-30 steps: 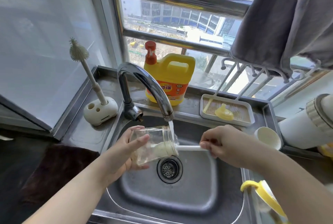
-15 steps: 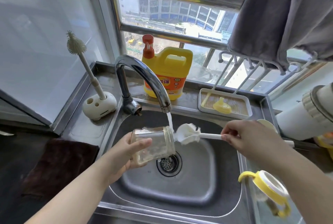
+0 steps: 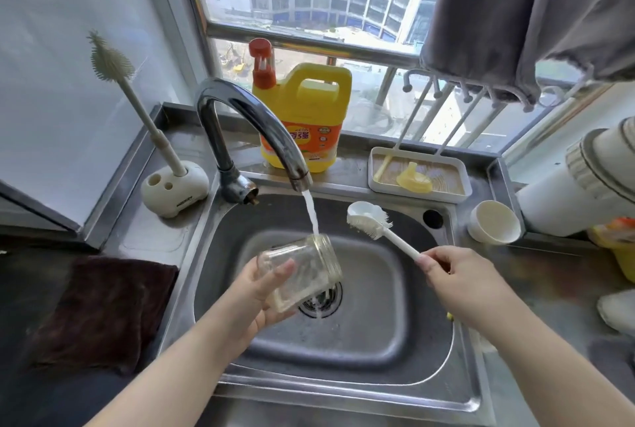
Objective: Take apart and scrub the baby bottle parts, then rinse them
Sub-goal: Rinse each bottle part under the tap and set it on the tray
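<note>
My left hand (image 3: 256, 296) grips the clear glass bottle body (image 3: 302, 272) on its side over the sink (image 3: 343, 358), mouth towards the upper right. Water from the faucet (image 3: 247, 124) falls on the bottle's threaded rim and runs down to the drain (image 3: 321, 303). My right hand (image 3: 453, 280) holds the white bottle brush (image 3: 369, 220) by its handle, the brush head lifted out of the bottle and up to its right. A yellow nipple part (image 3: 414, 179) lies in the white tray (image 3: 378, 182) behind the sink.
A yellow detergent jug (image 3: 305, 117) stands behind the faucet. A second brush (image 3: 113, 66) stands in a white holder (image 3: 175, 189) at the left. A white cup (image 3: 494, 222) and white containers (image 3: 567, 196) sit at the right, a dark cloth (image 3: 103, 310) lies left, grey fabric (image 3: 515, 14) hangs above.
The brush has come out of the bottle and moved up and to the right with my right hand. My left hand keeps the bottle under the running water.
</note>
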Demonstrator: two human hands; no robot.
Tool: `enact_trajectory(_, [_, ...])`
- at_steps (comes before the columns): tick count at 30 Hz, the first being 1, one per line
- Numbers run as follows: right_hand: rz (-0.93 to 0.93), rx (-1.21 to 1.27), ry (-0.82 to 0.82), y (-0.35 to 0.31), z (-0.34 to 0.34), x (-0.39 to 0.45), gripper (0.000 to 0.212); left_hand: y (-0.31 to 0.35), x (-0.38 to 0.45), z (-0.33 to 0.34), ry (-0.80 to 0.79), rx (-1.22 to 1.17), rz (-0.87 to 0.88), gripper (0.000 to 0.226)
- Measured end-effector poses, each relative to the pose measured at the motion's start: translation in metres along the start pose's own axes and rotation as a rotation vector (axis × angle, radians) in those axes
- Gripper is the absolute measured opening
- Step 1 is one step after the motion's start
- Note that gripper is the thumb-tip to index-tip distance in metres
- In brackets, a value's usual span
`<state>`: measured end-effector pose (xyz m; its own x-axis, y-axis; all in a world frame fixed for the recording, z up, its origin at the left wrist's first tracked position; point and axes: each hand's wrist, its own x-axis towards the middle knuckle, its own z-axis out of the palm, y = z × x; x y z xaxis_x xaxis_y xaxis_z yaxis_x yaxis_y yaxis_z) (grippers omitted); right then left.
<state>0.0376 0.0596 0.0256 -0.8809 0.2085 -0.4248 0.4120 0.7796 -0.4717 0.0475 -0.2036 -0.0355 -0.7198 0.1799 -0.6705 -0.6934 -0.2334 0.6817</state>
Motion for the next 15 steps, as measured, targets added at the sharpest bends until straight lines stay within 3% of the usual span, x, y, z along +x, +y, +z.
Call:
enact_trajectory(4, [0.006, 0.008, 0.022, 0.01, 0.0, -0.003, 0.013, -0.006, 0.006, 0.011, 0.095, 0.241, 0.046, 0.106])
enact_trajectory(7, [0.009, -0.013, 0.022, 0.016, 0.001, -0.007, 0.013, -0.012, 0.008, 0.029, 0.063, 0.301, 0.089, 0.12])
enact_trajectory(11, [0.049, 0.071, 0.054, 0.029, -0.003, -0.014, 0.011, -0.023, 0.014, 0.056, 0.012, 0.243, 0.064, 0.102])
enact_trajectory(15, [0.062, 0.133, 0.063, 0.036, -0.008, -0.017, 0.01, -0.029, 0.019, 0.076, 0.051, 0.369, 0.135, 0.079])
